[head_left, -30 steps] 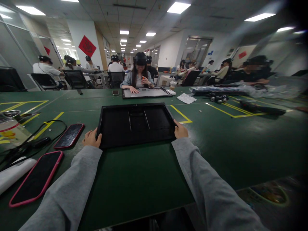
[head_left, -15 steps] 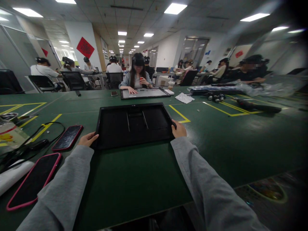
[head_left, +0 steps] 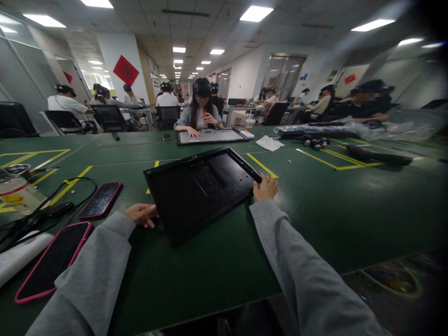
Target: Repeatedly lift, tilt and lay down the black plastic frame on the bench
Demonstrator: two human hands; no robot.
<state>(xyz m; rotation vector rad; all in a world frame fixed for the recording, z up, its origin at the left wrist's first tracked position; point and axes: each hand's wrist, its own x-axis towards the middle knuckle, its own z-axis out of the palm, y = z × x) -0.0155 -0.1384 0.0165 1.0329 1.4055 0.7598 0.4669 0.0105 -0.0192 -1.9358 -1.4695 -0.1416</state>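
A shallow black monitor housing with a raised rim lies slanted on the green table in front of me, its near left corner pointing toward me. My right hand holds its right edge, fingers bent over the rim. Beside the left edge is my left hand, its fingers loosely apart and the tips close to the rim; whether they touch it I cannot tell. Inside the housing, a rectangular recess with thin bright edges shows near the middle.
Two phones, one dark and one pink-edged, lie left near black cables. Across the table, a person works over a flat panel. A crumpled tissue and a dark tool lie beyond my right hand.
The housing has turned from square-on to slanted, its left end swinging toward me. My left hand's fingers have loosened from the edge, while my right hand stays at the right side.
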